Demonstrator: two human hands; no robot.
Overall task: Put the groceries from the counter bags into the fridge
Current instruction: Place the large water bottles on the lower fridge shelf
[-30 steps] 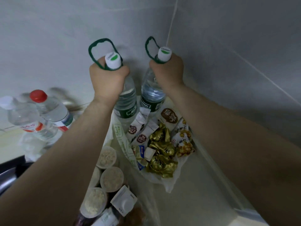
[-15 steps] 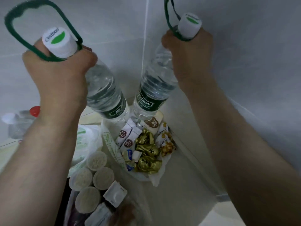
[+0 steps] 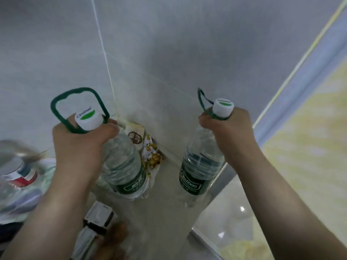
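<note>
Gripping a water bottle [image 3: 124, 166] by the neck, left hand [image 3: 80, 145] raised.

The pale desk [image 3: 163, 218] runs into a tiled corner. Snack packets [image 3: 152, 156] lie at twelve o'clock, a white carton [image 3: 99, 216] at seven and a blurred red-labelled bottle [image 3: 20, 175] at nine.

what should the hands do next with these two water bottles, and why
Probably turn and carry both toward the fridge, which is not in view. The left hand grips the left bottle by its neck, the right hand the right bottle, and both bottles seem lifted off the counter, so the grasp looks done.
</note>
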